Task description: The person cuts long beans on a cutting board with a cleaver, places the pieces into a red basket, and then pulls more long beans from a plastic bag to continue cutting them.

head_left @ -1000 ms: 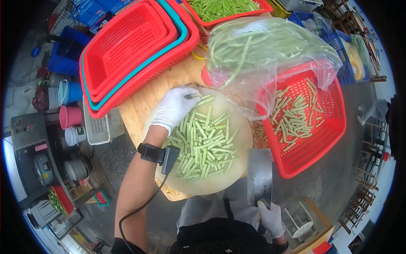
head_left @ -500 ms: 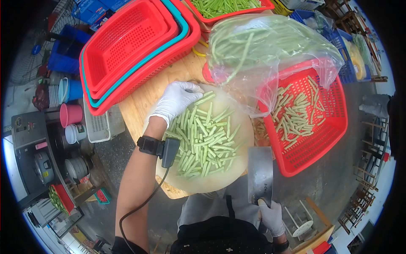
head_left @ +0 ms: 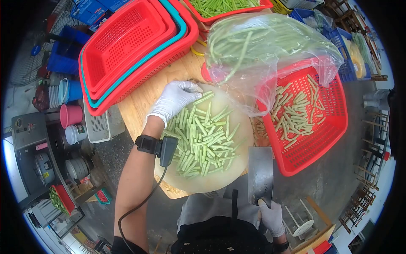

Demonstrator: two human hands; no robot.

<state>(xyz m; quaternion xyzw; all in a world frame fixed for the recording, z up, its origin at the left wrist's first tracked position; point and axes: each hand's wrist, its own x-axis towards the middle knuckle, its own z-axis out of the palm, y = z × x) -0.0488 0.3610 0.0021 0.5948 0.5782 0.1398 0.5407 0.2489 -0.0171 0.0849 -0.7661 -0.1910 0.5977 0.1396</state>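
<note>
Both my hands wear white gloves. At the upper left of the round cutting board [head_left: 213, 184], my left hand [head_left: 176, 99] has its fingers bent together, the tips on cut long bean pieces [head_left: 204, 98]. How firmly they grip is hidden. A broad pile of green bean pieces [head_left: 205, 139] covers the middle of the board. Below and right of it, my right hand [head_left: 271, 216] is closed around the handle of a cleaver [head_left: 260, 173]. The wide blade points away from me, beside the board's lower right edge, apart from the beans.
A red basket [head_left: 315, 144] with cut bean pieces stands to the right. A clear plastic bag [head_left: 275, 46] of whole long beans overhangs it. Nested red and teal baskets [head_left: 127, 51] stand at the upper left of the wooden table [head_left: 135, 110]. Another red basket [head_left: 228, 17] of green vegetables is behind.
My left hand and forearm have shifted very slightly to the left. The cleaver, my right hand and the bean pile look almost the same.
</note>
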